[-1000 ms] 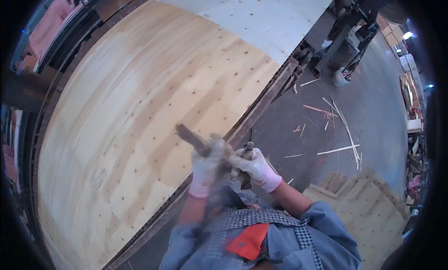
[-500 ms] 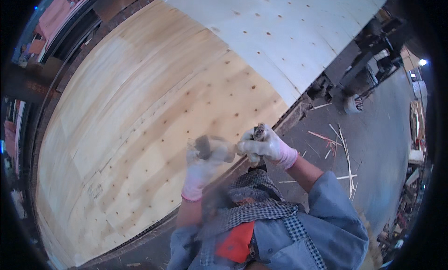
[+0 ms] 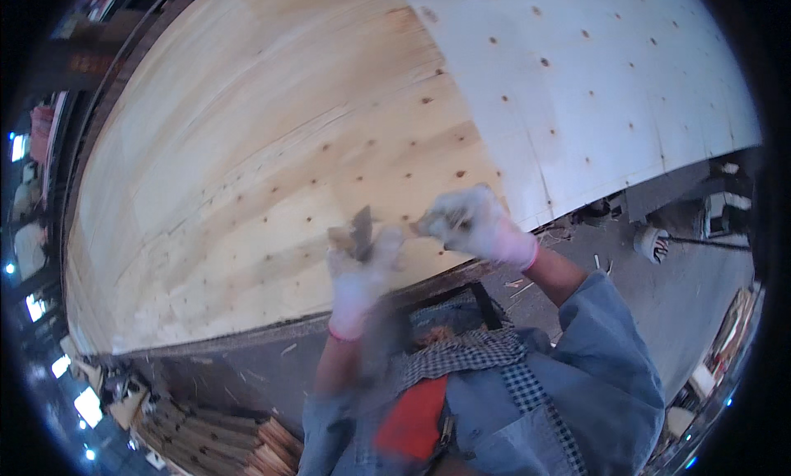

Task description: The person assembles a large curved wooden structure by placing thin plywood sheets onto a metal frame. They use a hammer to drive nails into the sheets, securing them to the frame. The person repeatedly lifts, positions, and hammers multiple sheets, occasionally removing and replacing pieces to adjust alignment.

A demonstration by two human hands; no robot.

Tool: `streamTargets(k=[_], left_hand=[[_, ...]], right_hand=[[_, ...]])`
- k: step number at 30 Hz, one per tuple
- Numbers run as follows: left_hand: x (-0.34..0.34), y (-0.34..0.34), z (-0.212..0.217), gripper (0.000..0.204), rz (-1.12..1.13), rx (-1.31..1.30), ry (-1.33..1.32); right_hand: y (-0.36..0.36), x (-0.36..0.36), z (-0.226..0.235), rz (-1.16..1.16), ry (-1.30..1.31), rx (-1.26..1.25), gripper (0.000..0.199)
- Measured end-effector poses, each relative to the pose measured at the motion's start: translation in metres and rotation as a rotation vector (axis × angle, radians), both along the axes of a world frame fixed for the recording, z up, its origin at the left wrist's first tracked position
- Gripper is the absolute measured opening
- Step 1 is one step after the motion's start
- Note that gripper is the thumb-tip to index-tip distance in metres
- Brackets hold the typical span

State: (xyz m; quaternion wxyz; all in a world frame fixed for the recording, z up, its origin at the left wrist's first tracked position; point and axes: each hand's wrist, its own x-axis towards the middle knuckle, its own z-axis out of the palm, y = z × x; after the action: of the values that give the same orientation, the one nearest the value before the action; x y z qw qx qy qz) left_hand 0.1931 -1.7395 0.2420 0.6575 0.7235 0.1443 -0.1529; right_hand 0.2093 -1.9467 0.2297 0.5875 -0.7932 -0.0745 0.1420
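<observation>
My left hand (image 3: 361, 270), in a white glove with a pink cuff, is closed on a dark, flat, blade-like piece (image 3: 361, 231); motion smears both. To its right, my gloved right hand (image 3: 482, 227) has its fingers curled together. A small brownish thing seems to stick out from them, too blurred to name. Both hands hover over the near edge of a large wooden sheet (image 3: 272, 167), pale tan with rows of dark brown spots. Beside it on the right lies a whiter spotted sheet (image 3: 568, 89). The hands are a short gap apart.
Below the sheets' near edge runs a dark floor (image 3: 692, 278) with thin wood splinters. Dark machine parts and a white round container (image 3: 651, 244) stand at the right. Stacked wood strips (image 3: 202, 431) lie at the lower left.
My view has turned, so the sheets' near edge lies flatter across it. The gap between my hands has widened. The dark piece in my left hand now points more upward.
</observation>
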Motion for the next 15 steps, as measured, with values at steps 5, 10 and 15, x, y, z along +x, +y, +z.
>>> streamTargets(k=[5, 10, 15], left_hand=[[0.01, -0.021, 0.014, 0.007, 0.074, -0.228, -0.106], [0.021, -0.008, 0.003, 0.003, -0.214, 0.682, -0.913], [0.007, -0.014, -0.012, 0.008, -0.203, 0.807, -0.975]], right_hand=[[0.01, -0.025, -0.02, -0.286, 0.913, 0.96, 0.022], [0.031, -0.056, -0.034, -0.424, 0.963, 1.16, 0.03], [0.017, -0.033, -0.034, -0.414, 0.344, 0.367, 0.025]])
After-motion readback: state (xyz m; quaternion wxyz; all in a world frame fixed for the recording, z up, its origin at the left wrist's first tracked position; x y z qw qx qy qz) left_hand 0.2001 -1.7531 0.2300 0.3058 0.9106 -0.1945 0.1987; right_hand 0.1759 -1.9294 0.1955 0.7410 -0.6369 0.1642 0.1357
